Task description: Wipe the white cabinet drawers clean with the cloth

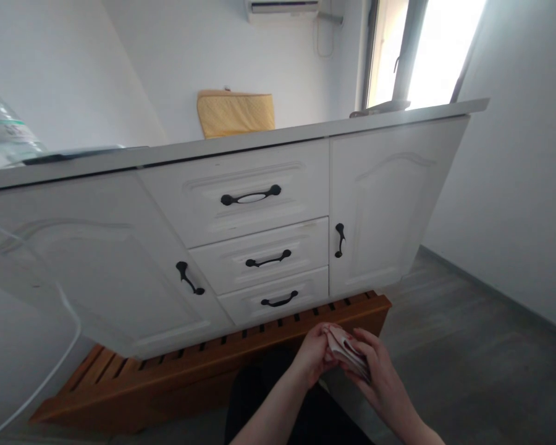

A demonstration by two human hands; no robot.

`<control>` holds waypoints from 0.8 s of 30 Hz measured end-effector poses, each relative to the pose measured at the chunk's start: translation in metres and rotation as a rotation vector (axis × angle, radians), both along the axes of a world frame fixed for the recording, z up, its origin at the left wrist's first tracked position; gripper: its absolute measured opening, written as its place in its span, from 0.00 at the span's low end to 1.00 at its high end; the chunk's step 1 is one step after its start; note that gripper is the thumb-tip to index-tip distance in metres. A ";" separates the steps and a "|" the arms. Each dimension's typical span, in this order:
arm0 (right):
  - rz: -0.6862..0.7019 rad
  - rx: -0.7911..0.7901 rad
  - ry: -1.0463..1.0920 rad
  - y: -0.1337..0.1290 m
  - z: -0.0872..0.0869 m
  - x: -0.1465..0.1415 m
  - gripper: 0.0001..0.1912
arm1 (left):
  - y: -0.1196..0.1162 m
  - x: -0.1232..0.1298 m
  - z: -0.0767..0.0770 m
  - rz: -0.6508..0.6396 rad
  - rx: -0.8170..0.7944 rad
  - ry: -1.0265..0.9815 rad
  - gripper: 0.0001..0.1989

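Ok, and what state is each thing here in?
Left hand: gripping
Right hand: gripping
Pinkish item: folded, held
Top drawer: shut
Middle drawer: shut
Bottom drawer: shut
Left door: shut
Right door: shut
Window: too bright to tell
Bottle: standing, partly cropped
Air conditioner: can't tell whether running

Folded item [345, 350], near: pale pink. Cabinet [398, 204]: white; top drawer handle [251, 198]: blk w/ white inset. Bench [167, 383]: orange-brn w/ dk stripes. Chair cover [236, 114], far: yellow, fine pattern. Bottle [9, 133], far L: clear w/ green line. Flr [467, 358], R: grey, wood-grain.
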State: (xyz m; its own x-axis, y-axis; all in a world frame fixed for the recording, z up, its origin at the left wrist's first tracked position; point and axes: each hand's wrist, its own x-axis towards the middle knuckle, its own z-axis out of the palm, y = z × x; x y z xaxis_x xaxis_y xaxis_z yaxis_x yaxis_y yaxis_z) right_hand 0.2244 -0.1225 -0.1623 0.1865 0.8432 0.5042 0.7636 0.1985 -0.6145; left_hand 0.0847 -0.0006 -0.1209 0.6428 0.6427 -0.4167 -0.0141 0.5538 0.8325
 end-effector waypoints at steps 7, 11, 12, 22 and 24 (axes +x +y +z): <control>0.078 -0.149 0.085 0.018 0.011 0.014 0.21 | 0.007 -0.022 -0.002 -0.002 -0.150 -0.011 0.29; 0.128 -0.126 0.018 0.022 0.017 0.017 0.22 | 0.008 -0.034 -0.001 -0.023 -0.192 -0.006 0.41; 0.150 -0.108 -0.028 0.023 0.019 0.015 0.23 | 0.006 -0.033 -0.001 -0.008 -0.197 -0.011 0.43; -0.391 0.080 0.068 0.022 -0.013 0.023 0.17 | 0.003 -0.003 -0.009 0.400 -0.072 0.009 0.33; -0.350 -0.023 0.303 0.020 -0.017 0.017 0.21 | 0.003 0.001 -0.011 0.497 -0.002 0.048 0.30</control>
